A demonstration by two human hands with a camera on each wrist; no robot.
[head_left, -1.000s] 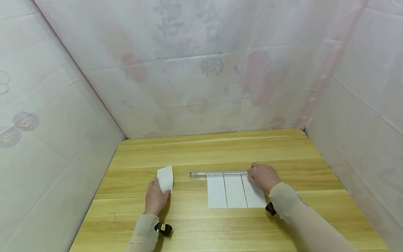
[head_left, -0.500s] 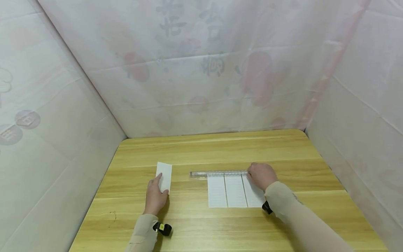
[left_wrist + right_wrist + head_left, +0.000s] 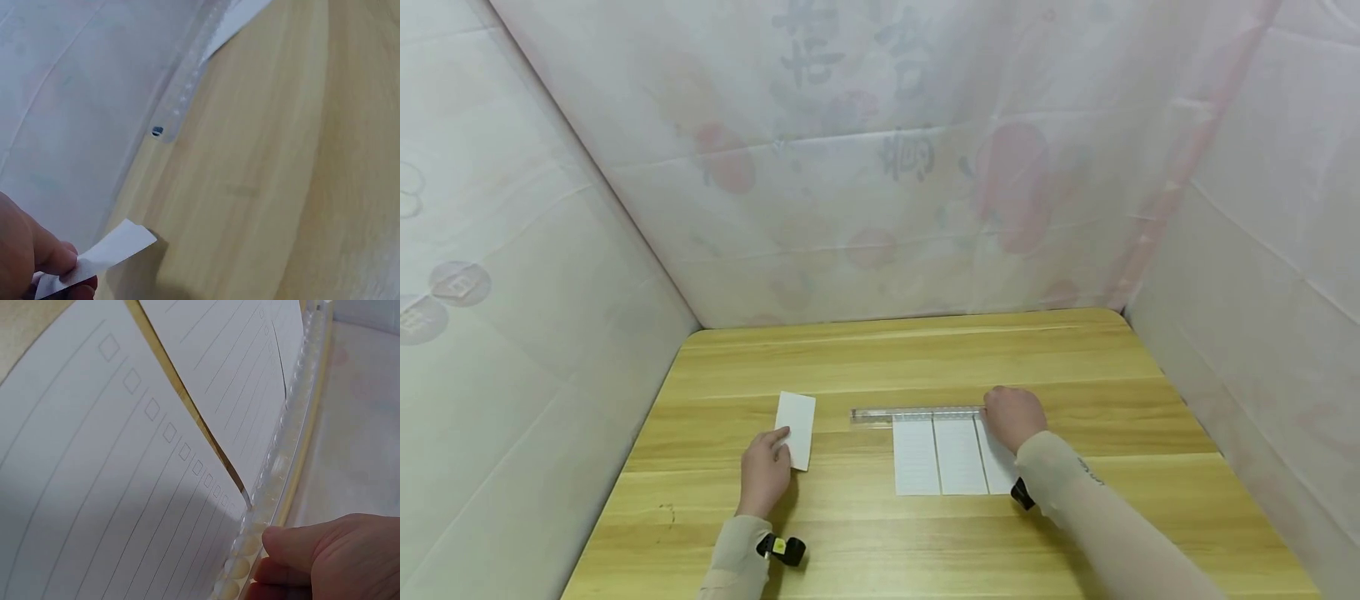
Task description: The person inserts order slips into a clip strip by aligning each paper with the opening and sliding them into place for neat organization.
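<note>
My left hand (image 3: 766, 472) pinches a small white slip of paper (image 3: 797, 425) by its lower left part, between thumb and fingers. In the left wrist view the slip (image 3: 119, 245) tilts up from the hand, its shadow falling on the wood. To the right lie three lined paper sheets (image 3: 959, 457) side by side, narrow gaps between them. A clear plastic ruler (image 3: 880, 414) runs across their top edges. At its right end my right hand (image 3: 1015, 419) holds it, thumb (image 3: 294, 544) at the edge and fingers curled below. That hand hides part of the rightmost sheet.
The wood-grain table (image 3: 880, 542) has rounded far corners. Pale printed cloth walls (image 3: 880, 208) rise behind it and on both sides. Small checkboxes (image 3: 152, 409) line the edge of one sheet.
The slip in my left hand has turned and shifted slightly right, and the fingers have changed their hold on it. My right hand has slid a little left along the ruler.
</note>
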